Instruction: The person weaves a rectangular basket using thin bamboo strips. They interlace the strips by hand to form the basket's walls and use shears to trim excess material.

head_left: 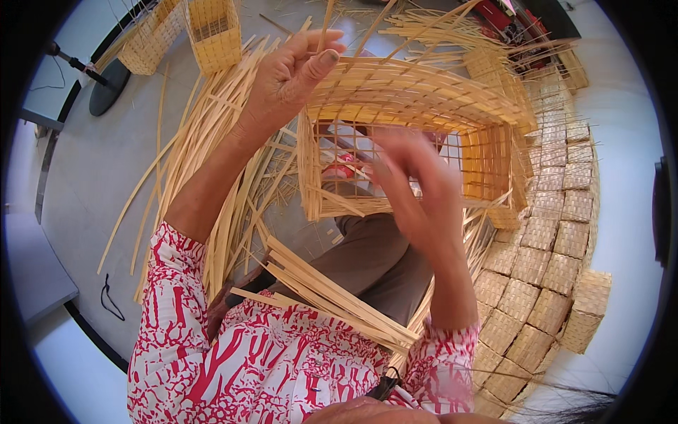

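Observation:
A partly woven bamboo basket [501, 166] lies on its side above my legs, with an open grid at its middle and dense yellow weaving on its walls. My left hand [296, 78] pinches an upright bamboo strip [327, 18] at the basket's upper left corner. My right hand [420, 191] is blurred in front of the grid, its fingertips too smeared to tell what they hold or touch. A bundle of loose strips [296, 272] rests across my lap beneath the basket.
Long loose strips [191, 152] cover the floor on the left. Several small woven baskets [551, 205] are packed in rows along the right. Two taller baskets [212, 35] stand at the upper left beside a black round stand [106, 92]. More strips lie at the back.

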{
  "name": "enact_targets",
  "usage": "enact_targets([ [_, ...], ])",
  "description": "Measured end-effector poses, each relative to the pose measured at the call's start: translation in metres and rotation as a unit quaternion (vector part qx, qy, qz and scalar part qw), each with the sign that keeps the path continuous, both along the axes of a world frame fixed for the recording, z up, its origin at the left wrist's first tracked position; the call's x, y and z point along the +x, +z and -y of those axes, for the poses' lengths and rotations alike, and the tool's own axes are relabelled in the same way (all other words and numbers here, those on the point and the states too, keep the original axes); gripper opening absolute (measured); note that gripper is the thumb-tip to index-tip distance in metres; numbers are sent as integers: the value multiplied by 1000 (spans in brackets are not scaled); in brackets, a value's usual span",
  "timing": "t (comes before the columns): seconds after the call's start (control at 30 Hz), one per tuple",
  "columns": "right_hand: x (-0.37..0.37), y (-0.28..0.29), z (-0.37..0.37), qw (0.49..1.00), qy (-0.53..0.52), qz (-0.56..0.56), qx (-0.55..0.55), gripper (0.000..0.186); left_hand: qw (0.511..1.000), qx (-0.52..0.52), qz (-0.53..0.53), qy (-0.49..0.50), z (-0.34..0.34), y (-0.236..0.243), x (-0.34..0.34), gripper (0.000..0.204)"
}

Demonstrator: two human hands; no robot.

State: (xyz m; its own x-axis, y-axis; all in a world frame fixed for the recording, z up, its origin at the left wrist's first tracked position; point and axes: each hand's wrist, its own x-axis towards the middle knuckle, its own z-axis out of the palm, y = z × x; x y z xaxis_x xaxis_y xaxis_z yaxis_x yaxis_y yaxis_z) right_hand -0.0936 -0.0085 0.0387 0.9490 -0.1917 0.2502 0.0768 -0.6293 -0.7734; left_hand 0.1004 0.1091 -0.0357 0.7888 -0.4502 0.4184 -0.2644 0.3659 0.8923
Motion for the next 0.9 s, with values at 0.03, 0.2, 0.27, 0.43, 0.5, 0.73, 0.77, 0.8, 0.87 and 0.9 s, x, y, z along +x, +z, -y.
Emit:
enact_targets([
  [0.03, -31, 7, 0, 998, -1, -57, 5, 22, 1000, -2, 22, -3, 2, -6, 3, 36],
  [0.2, -132, -35, 13, 979, -32, -199, -15, 25, 997, 60, 51, -15, -6, -7, 11, 37],
  [0.27, -136, -65, 19, 982, -100, -163, 3, 30, 998, 40, 42, -24, 0, -10, 11, 35],
  [0.43, -107, -94, 45, 968, -201, -98, 111, 38, 997, 44, 62, -26, 10, -1, 8, 34],
  [0.5, -89, -99, 57, 968, -194, -83, 135, 46, 997, 51, 51, -39, 4, 0, 15, 35],
  [0.73, 11, -106, 140, 918, -134, -56, 368, 62, 990, 105, 91, 29, -9, 1, 10, 52],
  [0.77, 23, -106, 151, 907, -118, -56, 400, 62, 984, 108, 138, 35, -11, 4, -2, 56],
  [0.8, 28, -106, 162, 896, -107, -55, 427, 63, 976, 108, 184, 39, -11, 5, -15, 61],
  [0.87, 21, -106, 186, 882, -130, -20, 452, 64, 976, 123, 180, -20, -9, 7, -40, 68],
  [0.9, 9, -107, 201, 886, -148, 1, 440, 63, 975, 116, 187, -34, -4, 5, -51, 68],
])
